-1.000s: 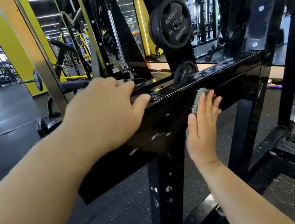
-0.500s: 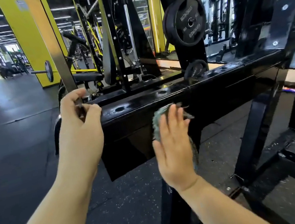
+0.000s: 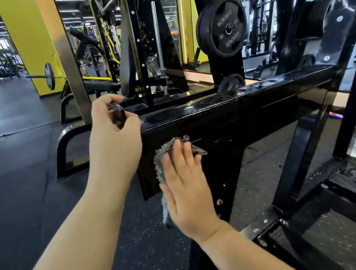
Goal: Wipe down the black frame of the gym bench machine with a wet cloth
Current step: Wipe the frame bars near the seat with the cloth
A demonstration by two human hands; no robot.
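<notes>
While right hand (image 3: 187, 188) flat presses cloth (image 3: 160, 161) on black frame (image 3: 252, 119) | left hand (image 3: 113, 139) curled, perhaps gripping frame end, hidden

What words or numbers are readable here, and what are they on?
"HAMMER": upside down on the big weight plate.
"STRENGTH": upside down on the same plate.
Small markings on that plate: too small to read.
Small plate below: lettering blurred.
Frame, cloth: no text.

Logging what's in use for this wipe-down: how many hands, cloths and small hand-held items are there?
hands: 2, the left hand and the right hand
cloths: 1, the cloth under the right hand
small items: 1, the dark object in the left hand
total: 4
</notes>
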